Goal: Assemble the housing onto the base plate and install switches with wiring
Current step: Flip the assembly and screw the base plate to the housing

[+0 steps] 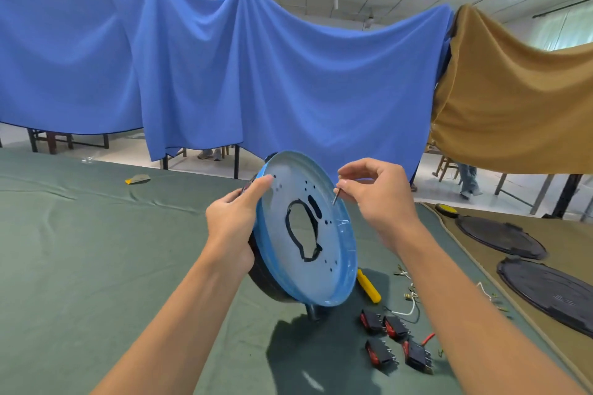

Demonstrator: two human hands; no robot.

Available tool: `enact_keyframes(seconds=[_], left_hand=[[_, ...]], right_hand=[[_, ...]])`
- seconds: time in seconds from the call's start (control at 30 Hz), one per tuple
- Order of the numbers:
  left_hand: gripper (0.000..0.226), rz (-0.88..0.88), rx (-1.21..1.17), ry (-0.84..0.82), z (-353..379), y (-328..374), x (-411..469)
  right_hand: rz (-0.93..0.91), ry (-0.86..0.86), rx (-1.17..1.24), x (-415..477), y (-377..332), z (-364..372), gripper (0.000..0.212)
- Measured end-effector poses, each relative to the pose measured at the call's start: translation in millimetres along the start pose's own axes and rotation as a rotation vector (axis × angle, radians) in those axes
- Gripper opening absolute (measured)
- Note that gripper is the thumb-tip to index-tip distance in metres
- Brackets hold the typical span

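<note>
The left hand (231, 221) is gripping the plate (333, 253) and housing (263, 279) together above the table (96, 250) while the right hand (378, 199) is pinching a screw (336, 196) at its rim, so fastening seems barely begun, and the switches (394, 327) are lying uninstalled.

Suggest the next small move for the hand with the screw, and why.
Probably guide the screw into a hole near the right rim of the blue plate. The right hand pinches it with its tip at the plate, which the left hand holds tilted up; it looks not yet seated.
</note>
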State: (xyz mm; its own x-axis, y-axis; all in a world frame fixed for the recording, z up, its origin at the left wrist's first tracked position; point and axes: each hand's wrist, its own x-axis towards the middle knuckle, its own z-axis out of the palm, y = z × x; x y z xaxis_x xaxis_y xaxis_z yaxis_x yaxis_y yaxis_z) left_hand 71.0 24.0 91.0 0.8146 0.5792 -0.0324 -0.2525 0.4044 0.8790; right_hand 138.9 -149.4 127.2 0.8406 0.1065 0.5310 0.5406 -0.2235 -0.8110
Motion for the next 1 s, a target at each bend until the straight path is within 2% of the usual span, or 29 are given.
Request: enact_keyframes(seconds=[0.27, 0.43, 0.57, 0.67, 0.83, 1.0], left_hand=[[0.038, -0.383, -0.124, 0.039, -23, -18, 25], [0.050, -0.556, -0.134, 0.022, -44, -34, 41], [0.072, -0.571, -0.043, 0.013, -57, -48, 53], [0.072, -0.552, -0.049, -0.054, -63, -56, 60], [0.089, -0.588, -0.152, -0.160, -75, -63, 69], [0.091, -0.630, -0.226, -0.245, -84, -63, 76]], right_hand=[[-0.022, -0.068, -0.159, -4, 3, 21, 0.014], [-0.028, -0.181, -0.209, -2, 10, 39, 0.008], [-0.067, -0.320, -0.325, 3, 18, 57, 0.010], [-0.121, -0.404, -0.423, 6, 28, 70, 0.012], [-0.222, -0.449, -0.523, 13, 39, 91, 0.015], [-0.264, -0.471, -0.562, 24, 39, 110, 0.016]])
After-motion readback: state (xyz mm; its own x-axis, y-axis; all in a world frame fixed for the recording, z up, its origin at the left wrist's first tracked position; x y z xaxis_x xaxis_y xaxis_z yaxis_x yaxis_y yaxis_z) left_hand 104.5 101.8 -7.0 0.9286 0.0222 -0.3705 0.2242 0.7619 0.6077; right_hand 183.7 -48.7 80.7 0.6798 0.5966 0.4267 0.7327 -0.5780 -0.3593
